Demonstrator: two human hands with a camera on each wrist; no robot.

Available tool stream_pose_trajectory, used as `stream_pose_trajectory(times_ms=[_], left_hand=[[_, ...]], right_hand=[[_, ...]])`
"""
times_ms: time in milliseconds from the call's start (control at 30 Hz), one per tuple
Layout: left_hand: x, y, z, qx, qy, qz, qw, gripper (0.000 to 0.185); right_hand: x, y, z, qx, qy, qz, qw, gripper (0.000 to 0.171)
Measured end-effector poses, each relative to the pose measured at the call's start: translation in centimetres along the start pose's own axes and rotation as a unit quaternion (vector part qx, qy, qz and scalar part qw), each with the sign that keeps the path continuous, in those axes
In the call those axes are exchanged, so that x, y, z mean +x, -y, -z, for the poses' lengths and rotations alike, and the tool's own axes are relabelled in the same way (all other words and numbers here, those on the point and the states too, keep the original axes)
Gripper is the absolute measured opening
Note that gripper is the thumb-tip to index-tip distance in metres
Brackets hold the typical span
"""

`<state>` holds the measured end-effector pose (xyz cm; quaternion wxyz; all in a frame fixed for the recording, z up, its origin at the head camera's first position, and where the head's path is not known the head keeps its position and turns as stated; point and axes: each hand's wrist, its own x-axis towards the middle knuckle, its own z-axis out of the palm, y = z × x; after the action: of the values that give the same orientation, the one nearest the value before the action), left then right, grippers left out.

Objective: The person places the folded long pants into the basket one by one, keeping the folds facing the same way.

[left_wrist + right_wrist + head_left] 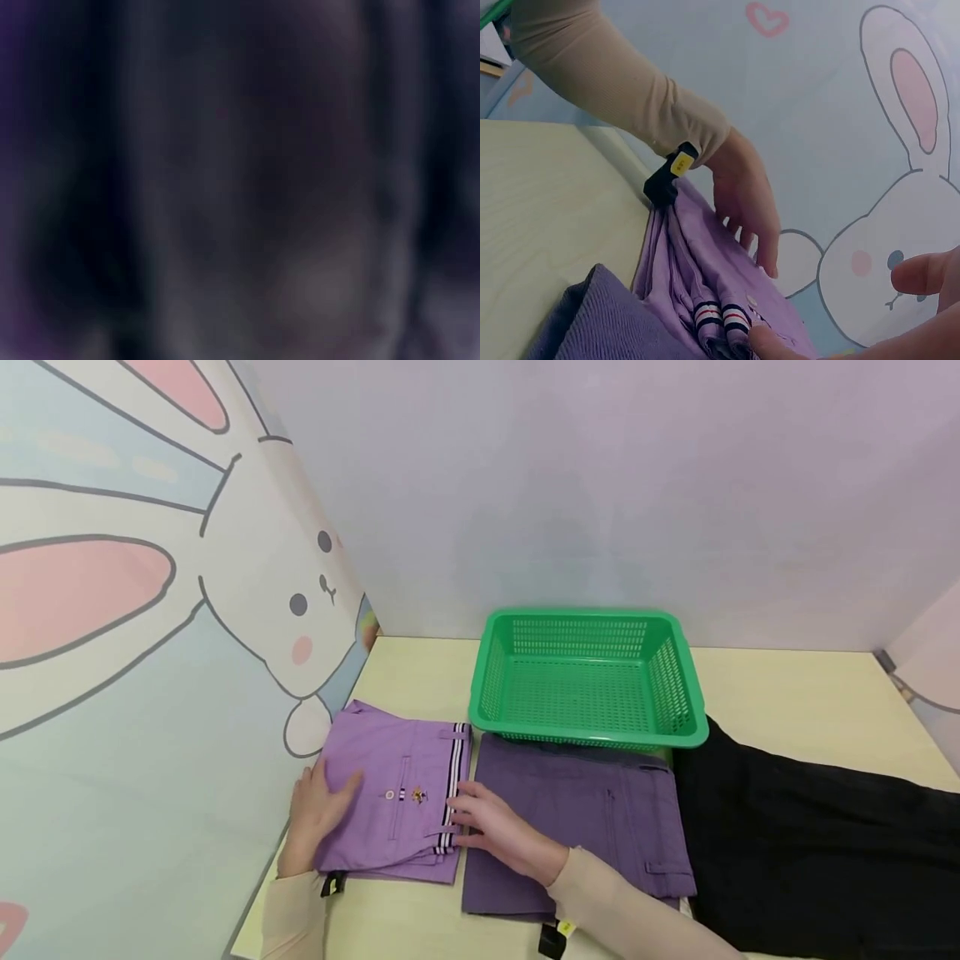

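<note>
- Lilac folded garment (pixel 367 827): lies on the bench (pixel 795 689), lower left-centre of the head frame; striped waistband (pixel 455 768) faces right.
- Garment front: carries a light button (pixel 389 794) and, to its right, a small embroidered emblem (pixel 420 795).
- Left hand (pixel 313 806): positioned at the left edge of the lilac folded garment; fingers released, spread on the fabric, thumb pointing up and right.
- Right hand (pixel 501 828): positioned at the striped waistband; fingers released and held apart, tips at the band.
- Right wrist view: the left hand appears near centre with fingers hanging over the lilac fabric; part of the right hand shows at lower right.
- Left wrist view: dark and blurred; details cannot be read.
- Dark purple folded garment (pixel 562 806): lies just right of the lilac one, lower centre of the head frame, partly covered by the right forearm.
- Black garment (pixel 810 852): extends across the lower right, beside the dark purple one.
- Green basket (pixel 588 737): stands at frame centre, above the dark purple folded garment; sides and base perforated.
- Rabbit drawing (pixel 262 577): covers the wall at upper left.
</note>
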<state>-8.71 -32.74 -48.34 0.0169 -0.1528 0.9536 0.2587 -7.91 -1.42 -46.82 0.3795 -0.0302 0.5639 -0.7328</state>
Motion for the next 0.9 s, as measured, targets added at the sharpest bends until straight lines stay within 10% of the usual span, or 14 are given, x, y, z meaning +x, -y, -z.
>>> stream_pose_trajectory(times_ms=[267,567,733,900], left_hand=[[0.3,1.3,0.5,-0.038,0.028,0.033,0.9983,0.092],[0.3,3.3,1.2,-0.031,0.04,0.089,0.9948,0.079],[0.2,4.0,1.4,-0.026,0.047,0.09,0.9945,0.07],[0.2,4.3,1.6,-0.023,0.052,0.086,0.9947,0.065]], right_hand=[[1.1,-0.3,0.4,-0.027,-0.047,0.023,0.998,0.076],[1.0,0.1,0.7,0.035,-0.036,-0.05,0.997,0.094],[2.2,-0.3,1.2,0.065,-0.027,-0.052,0.996,0.049],[3.2,-0.8,1.0,-0.045,-0.023,-0.027,0.998,0.018]])
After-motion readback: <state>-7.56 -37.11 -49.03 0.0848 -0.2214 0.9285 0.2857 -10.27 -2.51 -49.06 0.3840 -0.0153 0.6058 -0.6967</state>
